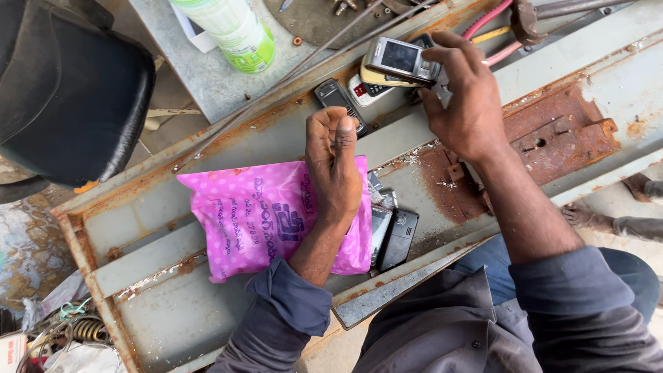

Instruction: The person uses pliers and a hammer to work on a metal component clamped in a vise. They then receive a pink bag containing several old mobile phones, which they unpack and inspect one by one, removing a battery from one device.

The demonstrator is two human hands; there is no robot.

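Pink plastic bag (259, 217) is lying on the rusty grey metal desk (159, 235), seen from the head camera. The left hand (335, 173) is resting on the bag, its grip loosely curled and holding nothing. The right hand (466, 97) is grasping a silver phone (402, 60) above other phones (338, 100); two more dark phones (394, 235) are lying just beside the bag.

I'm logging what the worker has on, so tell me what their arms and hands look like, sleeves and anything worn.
Both arms wear long dark blue-grey shirt sleeves, pushed up so the forearms are bare. The left sleeve bunches in a thick fold near the elbow; the right sleeve ends in a loose cuff. The left hand and right hand are bare: no gloves, rings, watch or bands visible.
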